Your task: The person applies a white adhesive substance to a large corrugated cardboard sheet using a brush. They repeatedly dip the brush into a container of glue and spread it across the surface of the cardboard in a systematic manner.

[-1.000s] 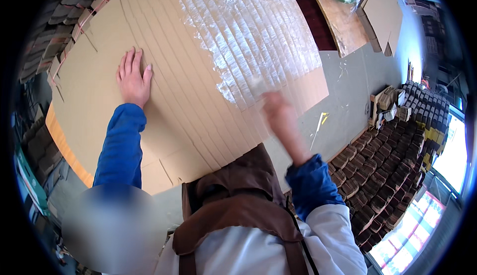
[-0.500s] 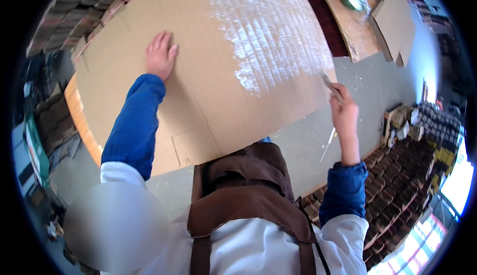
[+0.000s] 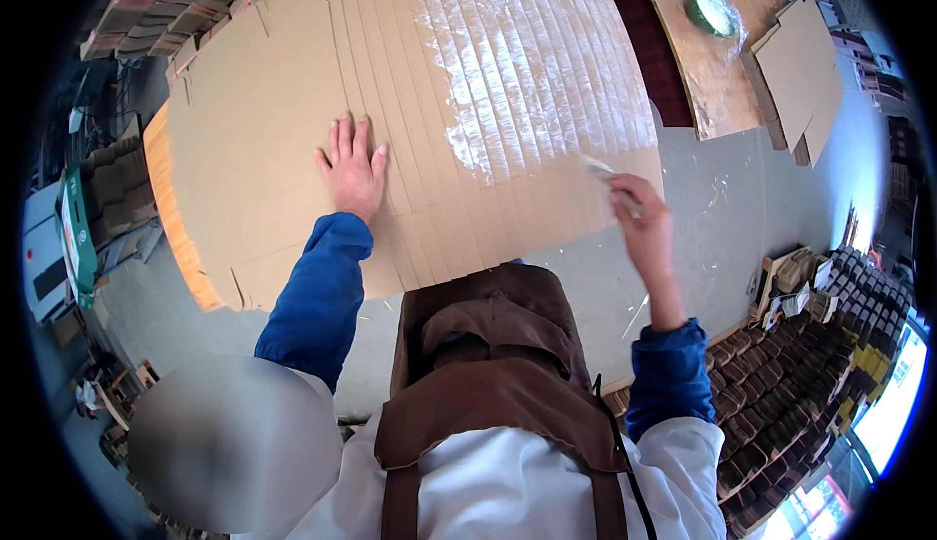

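Note:
Before me lies a stack of brown cardboard sheets (image 3: 254,169), with many narrow, staggered edges running away from me across its middle and right. A wet, shiny white coating (image 3: 532,62), which looks like glue, covers those edges at the far right. My left hand (image 3: 355,171) rests flat on the cardboard left of the coating, fingers spread. In my right hand (image 3: 642,218) is a brush (image 3: 599,166), gripped by its handle. Its pale tip is at the near right edge of the coating, slightly blurred; whether it touches cannot be told.
A wooden board (image 3: 727,101) at the far right bears a green-rimmed bowl (image 3: 711,9) with white stuff and clear film. Cardboard pieces (image 3: 800,62) lie beside it. Stacked dark brown pieces (image 3: 781,374) stand at lower right. Scraps litter the grey floor (image 3: 586,296).
My left hand has moved right and nearer to me over the cardboard. My right hand has carried the brush left from the right edge. The staggered sheet edges show more clearly.

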